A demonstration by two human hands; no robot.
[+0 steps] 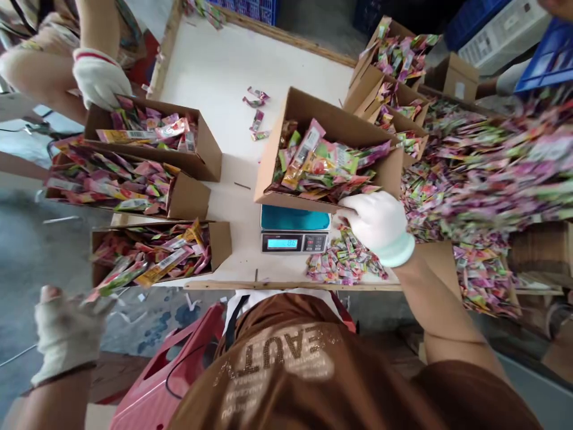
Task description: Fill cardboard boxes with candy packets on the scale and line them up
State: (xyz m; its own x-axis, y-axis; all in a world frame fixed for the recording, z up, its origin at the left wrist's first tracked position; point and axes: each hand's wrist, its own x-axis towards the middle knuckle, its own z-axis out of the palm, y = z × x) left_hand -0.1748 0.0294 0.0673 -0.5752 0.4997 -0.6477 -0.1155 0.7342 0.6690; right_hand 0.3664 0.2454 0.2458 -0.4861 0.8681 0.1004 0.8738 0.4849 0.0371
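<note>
My right hand (378,224), in a white glove, grips the near right corner of an open cardboard box (382,170). Small candy packets (320,158) in pink, green and yellow wrappers fill that box, which is tilted above a digital scale (295,224) with a lit display. Part of the scale's pan is hidden under it. At the far left, my gloved left hand (67,334) has its fingers apart and holds nothing. Closest to it stands another filled box (221,242) at the table's left edge.
Two more filled boxes (190,194) (208,146) line the left side, with a co-worker's gloved hand (101,77) on the farther one. Loose packets (344,260) lie beside the scale. On the right are a large packet heap (470,173) and more boxes (369,86). A wooden rim (286,286) edges the table.
</note>
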